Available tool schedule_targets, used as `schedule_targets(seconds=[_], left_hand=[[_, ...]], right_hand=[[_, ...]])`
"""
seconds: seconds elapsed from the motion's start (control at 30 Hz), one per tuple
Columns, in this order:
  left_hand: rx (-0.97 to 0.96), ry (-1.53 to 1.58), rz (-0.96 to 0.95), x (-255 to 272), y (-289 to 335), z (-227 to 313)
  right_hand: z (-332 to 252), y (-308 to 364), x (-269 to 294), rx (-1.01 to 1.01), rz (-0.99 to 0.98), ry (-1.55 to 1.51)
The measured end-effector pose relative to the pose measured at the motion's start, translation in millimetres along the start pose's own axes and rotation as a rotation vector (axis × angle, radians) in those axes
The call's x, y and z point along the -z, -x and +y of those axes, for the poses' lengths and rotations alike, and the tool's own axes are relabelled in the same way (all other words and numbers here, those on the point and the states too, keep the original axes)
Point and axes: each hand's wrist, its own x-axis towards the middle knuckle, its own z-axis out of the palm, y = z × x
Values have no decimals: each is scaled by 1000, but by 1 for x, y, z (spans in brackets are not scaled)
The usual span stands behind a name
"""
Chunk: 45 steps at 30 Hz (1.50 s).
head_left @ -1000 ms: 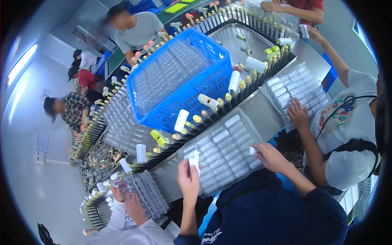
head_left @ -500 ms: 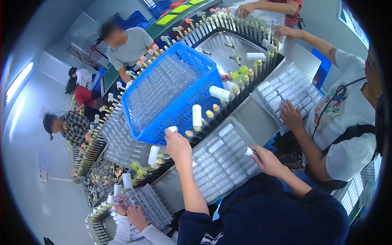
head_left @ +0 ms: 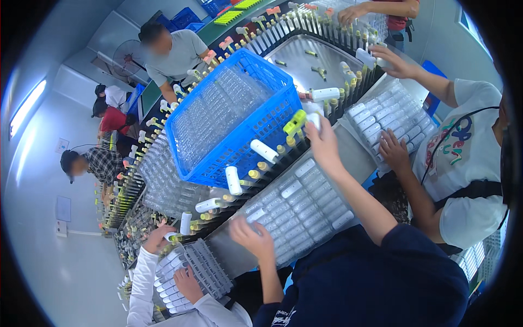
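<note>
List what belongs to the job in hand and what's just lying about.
In use: right hand, white tube, peg conveyor, left hand, tray of white tubes.
Lying about: blue basket, loose pieces in metal trough, fan.

Right hand (head_left: 326,143) fingertips hide white tube (head_left: 314,120) end; left hand (head_left: 251,237) palm unseen; blue basket (head_left: 256,128) contents too blurred to identify.
</note>
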Motion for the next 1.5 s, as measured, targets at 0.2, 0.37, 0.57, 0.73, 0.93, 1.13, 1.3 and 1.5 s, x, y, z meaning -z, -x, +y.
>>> schedule_targets(seconds=[0.2,0.37,0.57,0.73,0.93,1.13,1.3,1.5], left_hand=[[120,296,-286,-14,85,19],[24,292,-274,-37,39,28],[128,78,-465,-63,9,-26],[38,161,-531,-70,10,-64],[-77,74,-650,-48,-17,-58],[151,604,-471,20,-64,22],[157,737,-106,-16,-140,81],[59,289,-121,-68,-174,91]], right_hand=[[-29,4,-70,338,-323,806],[-24,39,-85,672,-279,906],[-52,100,-36,687,-736,549],[-20,135,94,133,-1165,863],[12,181,191,247,-986,1037],[9,182,199,401,-988,1024],[17,184,197,396,-993,985],[10,175,196,471,-1045,972]])
